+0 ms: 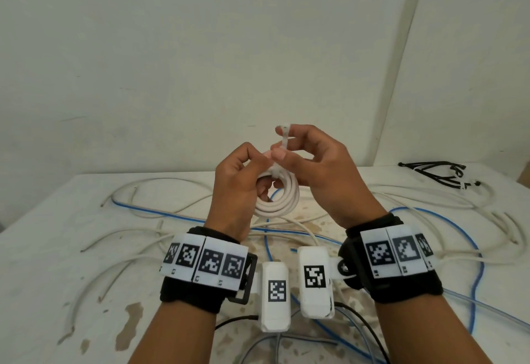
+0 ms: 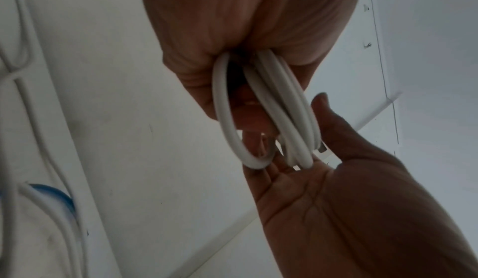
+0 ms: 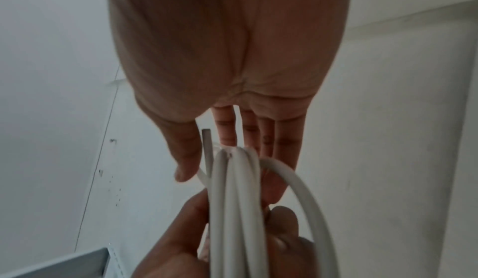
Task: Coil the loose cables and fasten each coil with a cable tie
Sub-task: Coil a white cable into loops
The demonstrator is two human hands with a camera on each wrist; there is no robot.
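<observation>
Up above the middle of the white bench (image 1: 57, 249), the left hand (image 1: 235, 186) grips a round coil of white cable (image 1: 279, 197), while the right hand (image 1: 318, 168) pinches what seems a white plastic cable tie (image 1: 284, 141) wrapped round the coil's top.
</observation>
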